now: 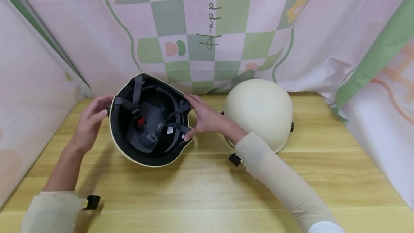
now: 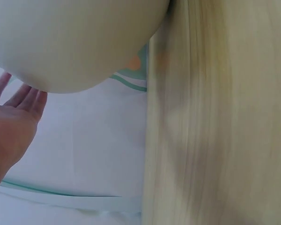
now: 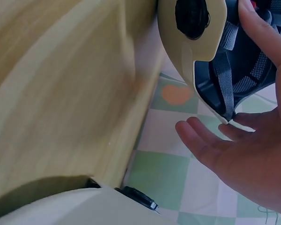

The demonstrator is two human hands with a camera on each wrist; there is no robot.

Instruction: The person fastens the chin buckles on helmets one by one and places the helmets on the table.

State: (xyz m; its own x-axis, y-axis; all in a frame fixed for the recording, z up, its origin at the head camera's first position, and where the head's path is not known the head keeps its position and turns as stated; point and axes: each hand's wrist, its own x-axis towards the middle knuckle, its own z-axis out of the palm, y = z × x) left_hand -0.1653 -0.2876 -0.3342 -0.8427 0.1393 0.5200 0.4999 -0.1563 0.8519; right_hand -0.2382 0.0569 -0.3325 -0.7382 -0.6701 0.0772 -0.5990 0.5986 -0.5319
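Observation:
A cream helmet [image 1: 150,121] is tipped with its hollow side toward me, showing black padding, grey straps and a red buckle piece [image 1: 141,121]. My left hand [image 1: 89,121] holds its left side, thumb by the black side knob. In the left wrist view, the fingertips of the left hand [image 2: 14,122] touch the smooth shell [image 2: 79,42]. My right hand [image 1: 206,118] grips the right rim, thumb at the near edge and fingers at the far corner. The right wrist view shows the thumb of the right hand [image 3: 253,154] along the inside, beside a strap [image 3: 222,79].
A second cream helmet [image 1: 258,114] stands dome up on the wooden table [image 1: 207,190], close to my right forearm. Its black side fittings stick out. A patterned cloth [image 1: 207,21] hangs behind the table, with more cloth at both sides.

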